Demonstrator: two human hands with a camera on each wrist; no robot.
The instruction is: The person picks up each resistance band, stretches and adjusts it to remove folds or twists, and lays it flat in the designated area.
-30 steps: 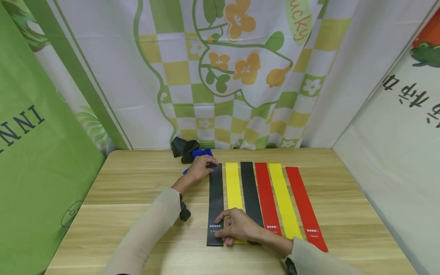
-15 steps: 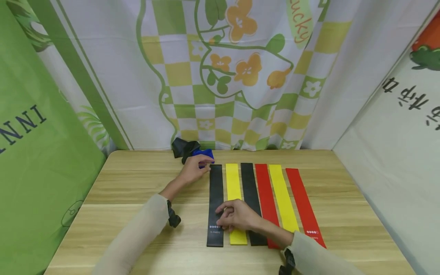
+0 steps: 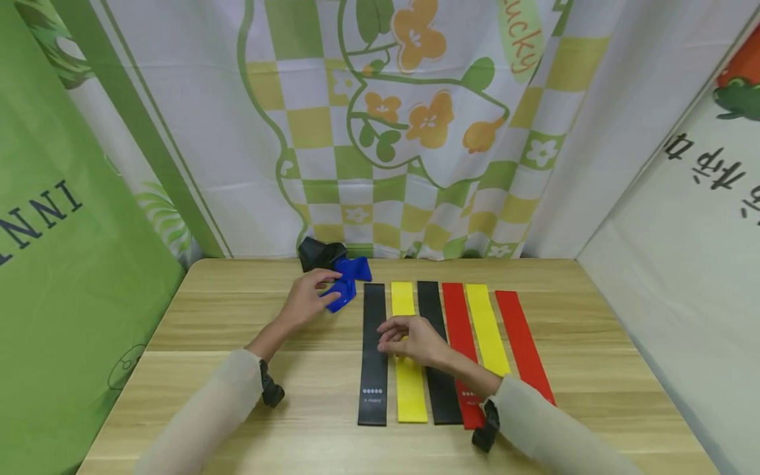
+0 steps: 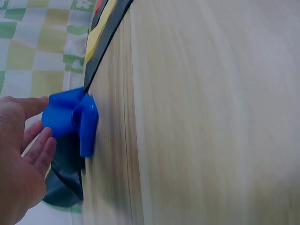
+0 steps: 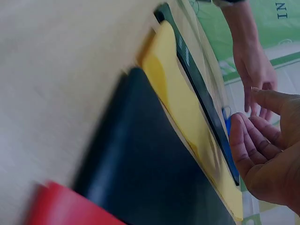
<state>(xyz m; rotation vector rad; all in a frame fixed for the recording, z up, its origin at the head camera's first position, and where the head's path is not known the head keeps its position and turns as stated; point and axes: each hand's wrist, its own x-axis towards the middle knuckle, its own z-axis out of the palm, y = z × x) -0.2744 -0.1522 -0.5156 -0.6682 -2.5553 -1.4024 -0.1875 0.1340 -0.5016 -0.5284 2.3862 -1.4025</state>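
My left hand [image 3: 304, 300] is at a crumpled blue resistance band [image 3: 343, 290], its thumb and fingers spread apart at the near side. In the left wrist view the fingertips lie close against the blue band [image 4: 68, 112]; whether they touch it I cannot tell. My right hand [image 3: 415, 340] hovers with loosely bent fingers over the yellow band [image 3: 410, 389], holding nothing. Left of it a flat black band [image 3: 374, 330], printed with dots and lettering, lies lengthwise on the table. Behind the blue band sits a crumpled black band [image 3: 320, 253].
To the right, a second black band [image 3: 444, 396], a red band [image 3: 460, 323], another yellow band [image 3: 489, 330] and another red band [image 3: 522, 336] lie in a row on the wooden table [image 3: 594, 369]. A patterned curtain [image 3: 380, 218] hangs behind the table's back edge.
My left hand has left the far end of the leftmost black band and moved left to the blue band. My right hand has risen from that band's near end and moved away from me.
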